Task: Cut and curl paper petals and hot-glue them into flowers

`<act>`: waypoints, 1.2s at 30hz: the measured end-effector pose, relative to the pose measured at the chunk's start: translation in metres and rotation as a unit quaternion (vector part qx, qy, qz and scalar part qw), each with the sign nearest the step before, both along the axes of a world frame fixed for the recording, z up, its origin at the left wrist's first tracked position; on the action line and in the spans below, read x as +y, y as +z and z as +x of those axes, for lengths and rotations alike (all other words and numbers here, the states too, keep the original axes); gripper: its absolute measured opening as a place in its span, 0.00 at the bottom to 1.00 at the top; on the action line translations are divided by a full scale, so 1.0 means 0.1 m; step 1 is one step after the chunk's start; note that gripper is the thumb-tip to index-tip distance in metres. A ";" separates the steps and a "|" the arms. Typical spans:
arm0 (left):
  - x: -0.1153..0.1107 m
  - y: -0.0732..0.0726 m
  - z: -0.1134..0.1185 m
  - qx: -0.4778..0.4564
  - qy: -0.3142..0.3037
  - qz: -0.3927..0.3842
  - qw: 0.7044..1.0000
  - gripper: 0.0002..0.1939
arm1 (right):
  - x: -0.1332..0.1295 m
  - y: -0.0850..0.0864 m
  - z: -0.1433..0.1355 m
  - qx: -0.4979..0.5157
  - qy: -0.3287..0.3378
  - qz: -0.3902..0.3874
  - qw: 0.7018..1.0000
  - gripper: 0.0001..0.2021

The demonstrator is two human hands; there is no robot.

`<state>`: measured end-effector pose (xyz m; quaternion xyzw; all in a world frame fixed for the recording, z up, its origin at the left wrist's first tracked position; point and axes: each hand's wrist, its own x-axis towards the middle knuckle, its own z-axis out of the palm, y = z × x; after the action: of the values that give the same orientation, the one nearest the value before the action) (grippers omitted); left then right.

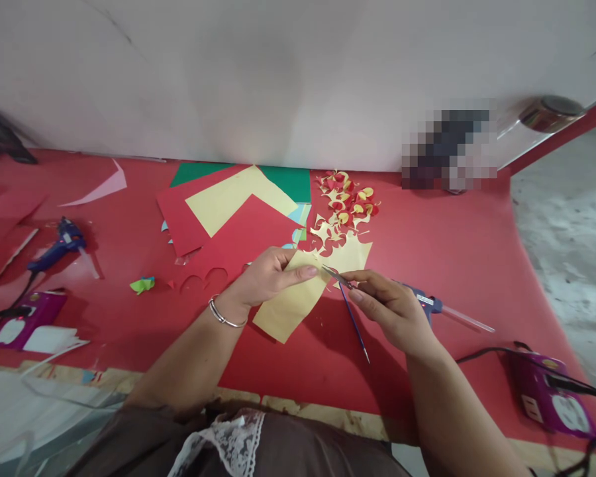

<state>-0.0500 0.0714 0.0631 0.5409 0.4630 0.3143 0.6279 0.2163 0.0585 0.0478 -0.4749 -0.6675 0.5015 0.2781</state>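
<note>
- Head view: the left hand (271,278) pinches a yellow sheet (288,308) between thumb and fingers, above the tabletop at the middle of the workspace.
- The right hand (390,308) is closed round small scissors (338,277), their tips at the sheet's far right edge; how wide the blades part, I cannot tell.
- For a clean cut, it seems best to turn the paper into the blades, with the left thumb clear of them.
- The red tabletop (451,245) bears a pile of red and yellow cut pieces (350,199) beyond the scissors; a thin blue stick (356,324) lies between the hands, and a blue glue gun (430,303) just beyond the right one.
- A pale wall (228,86) backs the table; a grey, mottled floor (566,199) shows at right.
</note>
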 end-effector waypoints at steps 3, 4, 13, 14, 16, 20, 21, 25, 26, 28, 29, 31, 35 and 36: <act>0.00 -0.01 0.01 -0.007 0.004 -0.004 1.000 0.21 | 0.00 -0.02 0.00 0.008 -0.004 -0.006 1.000 0.20; 0.00 -0.01 0.01 -0.008 0.004 -0.006 1.000 0.21 | 0.00 -0.03 0.00 0.011 -0.004 -0.009 1.000 0.20; 0.01 -0.06 0.02 -0.014 0.011 -0.003 1.000 0.23 | 0.01 -0.11 0.01 0.027 -0.005 -0.023 0.999 0.23; 0.01 -0.06 0.03 -0.017 0.010 -0.002 1.000 0.23 | 0.01 -0.11 0.01 0.029 -0.005 -0.025 0.999 0.23; 0.01 -0.07 0.03 -0.021 0.009 -0.002 1.000 0.22 | 0.01 -0.11 0.01 0.030 -0.004 -0.027 0.999 0.23; 0.01 -0.09 0.04 -0.022 0.007 -0.004 1.000 0.21 | 0.01 -0.10 0.00 0.032 -0.003 -0.024 0.999 0.22; 0.01 -0.09 0.04 -0.023 0.006 -0.003 1.000 0.21 | 0.01 -0.10 0.00 0.033 -0.003 -0.022 0.999 0.22; 0.03 -0.13 0.04 -0.028 0.004 -0.003 1.000 0.20 | 0.01 -0.13 0.02 0.028 0.000 -0.026 0.999 0.22; 0.03 -0.13 0.04 -0.029 0.005 -0.003 1.000 0.20 | 0.01 -0.14 0.03 0.027 0.001 -0.029 0.999 0.22; 0.03 -0.14 0.04 -0.032 0.010 -0.007 0.999 0.20 | 0.01 -0.16 0.04 0.025 -0.001 -0.032 0.999 0.22; 0.03 -0.14 0.04 -0.035 0.011 -0.014 0.999 0.20 | 0.01 -0.16 0.04 0.026 -0.001 -0.033 0.999 0.22; 0.02 -0.14 0.05 -0.041 0.012 -0.031 0.999 0.20 | 0.01 -0.17 0.04 0.028 0.000 -0.033 0.999 0.22; 0.01 -0.13 0.05 -0.049 0.006 -0.054 0.997 0.19 | 0.02 -0.17 0.03 0.029 0.004 -0.033 0.999 0.21; 0.01 -0.13 0.05 -0.051 0.005 -0.057 0.997 0.19 | 0.02 -0.17 0.03 0.029 0.005 -0.033 0.999 0.21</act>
<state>-0.0450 0.0726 0.0501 0.4852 0.4500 0.3181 0.6788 0.2193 0.0603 0.0305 -0.4662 -0.6446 0.5378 0.2790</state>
